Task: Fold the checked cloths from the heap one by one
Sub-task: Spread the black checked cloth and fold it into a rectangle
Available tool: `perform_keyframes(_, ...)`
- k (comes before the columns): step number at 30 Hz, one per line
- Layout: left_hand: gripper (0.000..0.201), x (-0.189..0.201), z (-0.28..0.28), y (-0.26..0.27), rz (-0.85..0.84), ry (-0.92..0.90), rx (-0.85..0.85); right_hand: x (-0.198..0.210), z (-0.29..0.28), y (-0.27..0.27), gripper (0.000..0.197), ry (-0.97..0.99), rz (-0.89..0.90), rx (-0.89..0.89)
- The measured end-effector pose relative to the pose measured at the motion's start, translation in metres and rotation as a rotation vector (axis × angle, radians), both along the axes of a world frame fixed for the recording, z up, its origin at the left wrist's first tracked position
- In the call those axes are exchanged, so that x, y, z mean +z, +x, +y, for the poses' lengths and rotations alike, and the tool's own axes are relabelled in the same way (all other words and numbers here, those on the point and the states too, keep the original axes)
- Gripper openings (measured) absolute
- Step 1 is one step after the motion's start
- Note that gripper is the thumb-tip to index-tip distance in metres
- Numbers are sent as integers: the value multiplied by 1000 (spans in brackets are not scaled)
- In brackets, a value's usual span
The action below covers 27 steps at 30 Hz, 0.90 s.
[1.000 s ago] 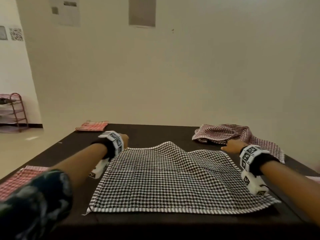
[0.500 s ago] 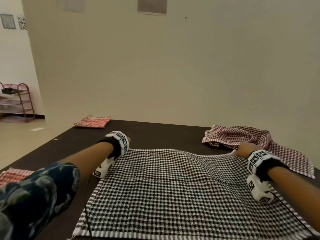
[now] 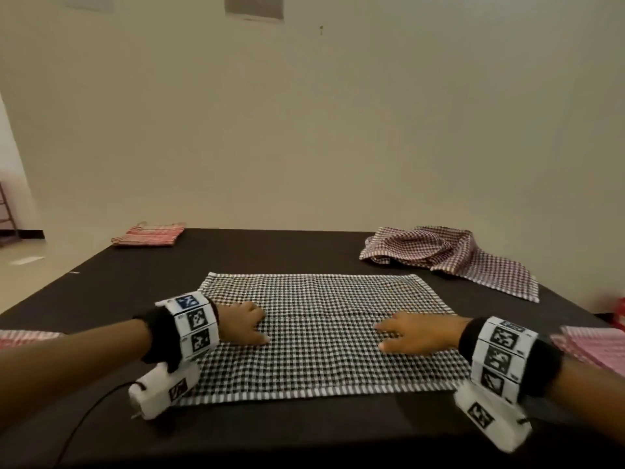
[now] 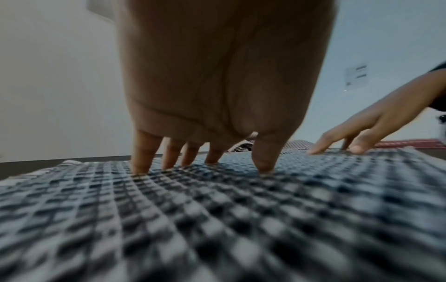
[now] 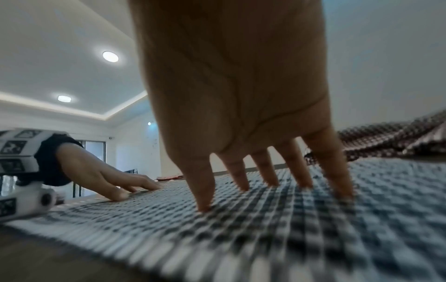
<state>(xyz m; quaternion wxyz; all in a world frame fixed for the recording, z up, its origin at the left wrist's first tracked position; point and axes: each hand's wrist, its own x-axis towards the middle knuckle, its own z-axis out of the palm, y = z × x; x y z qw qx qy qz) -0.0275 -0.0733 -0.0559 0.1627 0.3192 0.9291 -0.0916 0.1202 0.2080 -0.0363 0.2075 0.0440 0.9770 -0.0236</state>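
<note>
A black-and-white checked cloth (image 3: 321, 319) lies flat on the dark table (image 3: 135, 286), spread as a wide rectangle. My left hand (image 3: 247, 324) rests on its left part with straight, spread fingers pressing down. My right hand (image 3: 406, 331) lies flat on its right part the same way. In the left wrist view my left fingers (image 4: 142, 154) touch the cloth (image 4: 217, 219), and the right hand (image 4: 357, 137) shows beyond. In the right wrist view my right fingers (image 5: 205, 183) press the cloth (image 5: 289, 229). A heap of dark red checked cloth (image 3: 439, 255) sits at the back right.
A folded red checked cloth (image 3: 148, 233) lies at the table's far left corner. More pink-red checked cloth shows at the left edge (image 3: 23, 336) and the right edge (image 3: 592, 346). A cable (image 3: 84, 421) trails from the left wrist camera across the table's front.
Both hands left the cloth's far corners and came to its middle, now pressing flat. The raised cloth has settled flat and looks shorter front to back.
</note>
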Motion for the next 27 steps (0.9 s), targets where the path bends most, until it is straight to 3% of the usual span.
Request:
perform_keyframes(3, 72, -1, -11, 26, -33, -51, 12, -13, 7, 31, 75, -11, -45, -119)
perform_keyframes(6, 76, 3, -23, 32, -8, -129, 72, -8, 28, 56, 90, 99, -3, -300)
perform_keyframes(8, 75, 11, -23, 38, 1, -169, 87, 1, 40, 73, 81, 161, 36, -379)
perform_keyframes(10, 69, 25, -12, 50, -37, -97, 64, 11, 48, 87, 68, 150, 45, -423)
perform_keyframes(13, 54, 42, 20, 73, -117, 132, -10, 15, 61, 100, 44, -129, 75, -607)
perform_keyframes(16, 40, 46, 66, 94, -195, 358, -73, 5, 76, 101, 41, -356, 143, -759)
perform_keyframes(19, 38, 45, 118, 117, -294, 525, -105, -1, 82, 99, 34, -502, 210, -780)
perform_keyframes(22, 43, 38, 169, 140, -362, 590, -127, 3, 82, 100, 13, -842, 337, -794)
perform_keyframes(25, 57, 34, 208, 159, -404, 633, -136, 10, 84, 95, 18, -1138, 480, -752)
perform_keyframes(27, 51, 32, 222, 168, -429, 676, -166, 16, 81, 91, 19, -1227, 491, -685)
